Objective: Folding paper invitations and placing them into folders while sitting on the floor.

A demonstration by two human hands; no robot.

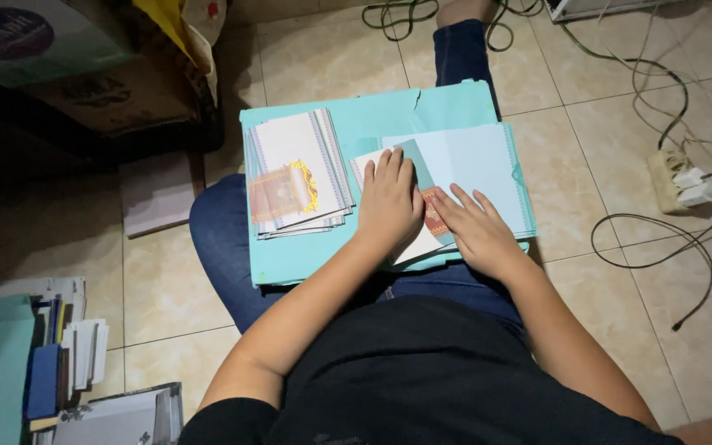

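Observation:
A teal folder [348,115] lies across my lap as a work surface. On its left sits a stack of white cards [297,173] with ornate borders and a red and gold ornament on top. My left hand [389,202] presses flat, fingers together, on a white card [422,243] with a teal flap and a red patterned strip. My right hand [475,227] rests flat beside it, fingertips on that red strip. A pale blue sheet [480,161] lies under and behind both hands.
A power strip [679,181] with plugs and several cables [661,239] lies on the tiled floor at the right. Stacks of papers and books [67,354] stand at the lower left. Cardboard boxes [84,74] and dark furniture fill the upper left.

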